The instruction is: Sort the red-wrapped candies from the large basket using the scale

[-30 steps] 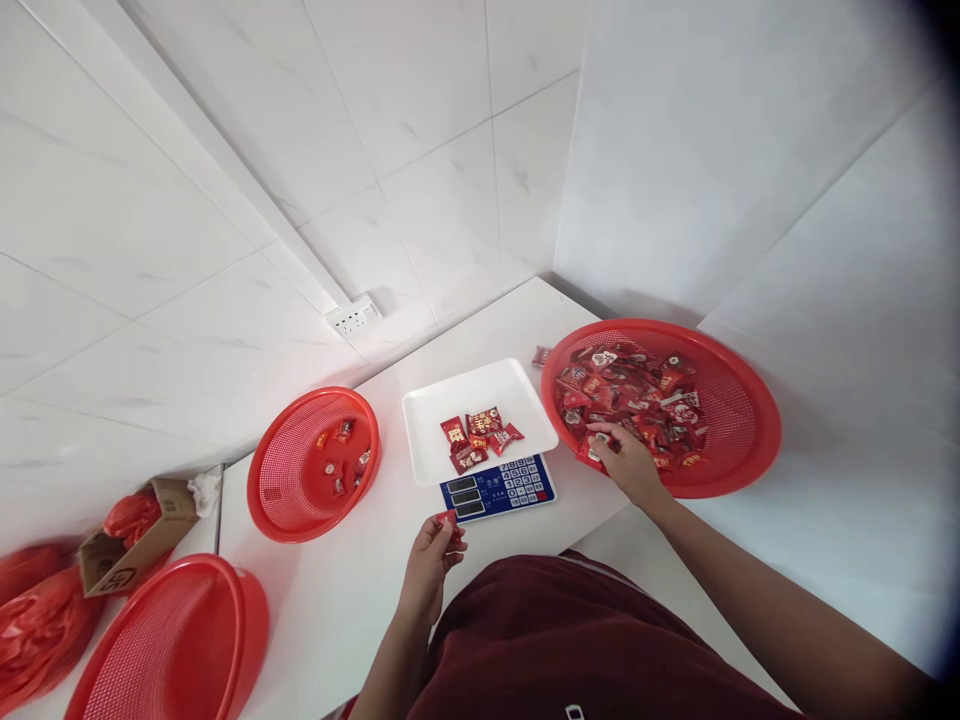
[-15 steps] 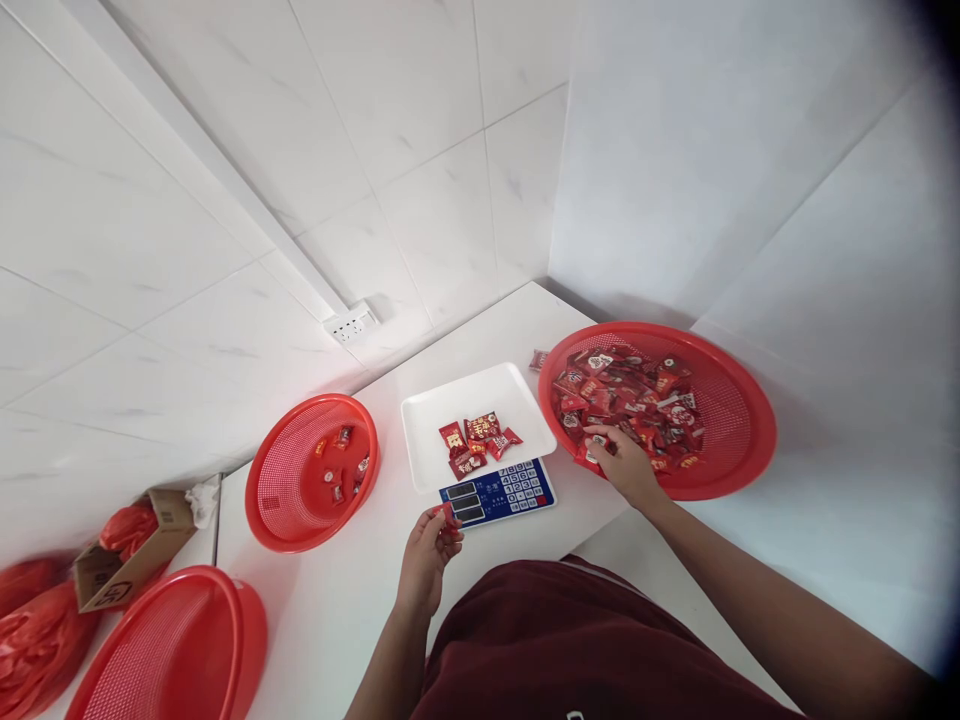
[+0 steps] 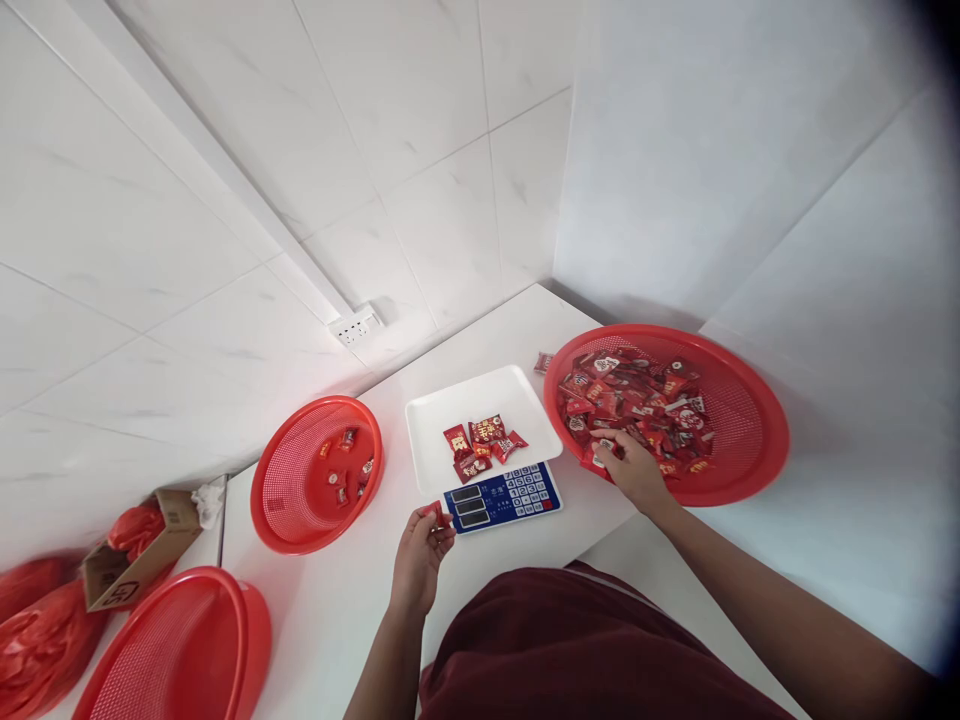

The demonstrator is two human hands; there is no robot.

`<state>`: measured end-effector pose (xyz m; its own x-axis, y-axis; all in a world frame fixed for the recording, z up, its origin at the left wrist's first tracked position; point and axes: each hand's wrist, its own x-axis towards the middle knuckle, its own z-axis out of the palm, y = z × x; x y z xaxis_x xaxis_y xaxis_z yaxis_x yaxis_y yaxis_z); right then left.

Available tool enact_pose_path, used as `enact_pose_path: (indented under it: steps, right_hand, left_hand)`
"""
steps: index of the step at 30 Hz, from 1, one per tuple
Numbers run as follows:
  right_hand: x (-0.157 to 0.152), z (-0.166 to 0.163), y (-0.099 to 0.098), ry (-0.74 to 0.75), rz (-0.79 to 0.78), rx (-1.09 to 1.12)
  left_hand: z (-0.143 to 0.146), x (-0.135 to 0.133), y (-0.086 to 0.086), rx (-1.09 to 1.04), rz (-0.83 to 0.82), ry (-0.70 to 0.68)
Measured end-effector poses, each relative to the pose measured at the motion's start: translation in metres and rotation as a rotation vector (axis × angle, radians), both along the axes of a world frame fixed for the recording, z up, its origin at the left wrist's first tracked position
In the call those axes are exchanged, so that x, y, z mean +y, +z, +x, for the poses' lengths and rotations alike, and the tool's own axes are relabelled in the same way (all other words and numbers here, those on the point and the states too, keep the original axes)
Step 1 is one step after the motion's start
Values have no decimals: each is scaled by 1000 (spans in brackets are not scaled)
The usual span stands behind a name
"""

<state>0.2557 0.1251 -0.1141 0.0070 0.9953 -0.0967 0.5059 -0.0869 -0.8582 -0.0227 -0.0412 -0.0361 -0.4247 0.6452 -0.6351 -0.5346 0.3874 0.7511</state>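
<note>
My left hand (image 3: 420, 545) is closed on a small red-wrapped candy (image 3: 436, 514), held just left of the scale's keypad panel (image 3: 504, 497). Over the near left rim of the large red basket (image 3: 750, 430), my right hand (image 3: 626, 468) pinches another red candy packet (image 3: 602, 454) with a white patch. That basket holds a heap of red-wrapped candies (image 3: 637, 400). On the white tray (image 3: 427, 415) of the scale lie several red packets (image 3: 484, 445) in a small cluster.
A smaller red basket (image 3: 274, 470) with several candies stands left of the scale. Another red basket (image 3: 244, 640), a cardboard box (image 3: 169, 540) and red plastic bags (image 3: 52, 640) are at lower left. One loose packet (image 3: 543, 362) lies behind the large basket's left rim. A wall socket (image 3: 355, 325) is above the table.
My left hand has shifted slightly left with its candy, which now shows more clearly. My right hand keeps its pinch at the basket rim. The whole view has moved a little.
</note>
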Motion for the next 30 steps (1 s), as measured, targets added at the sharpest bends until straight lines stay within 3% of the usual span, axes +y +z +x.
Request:
enact_pose_path:
  steps: [7,14,30]
  right_hand:
    - [1,1,0,0,-2,-20]
    - [1,0,-1,-6,-3,-9]
    - [-1,-1,7,-18,-64,-43]
  left_hand:
    - [-2,-3,-7,57,14,-42]
    - [-3,0,1,210,50,-108]
    - [0,3,-9,1,-11,20]
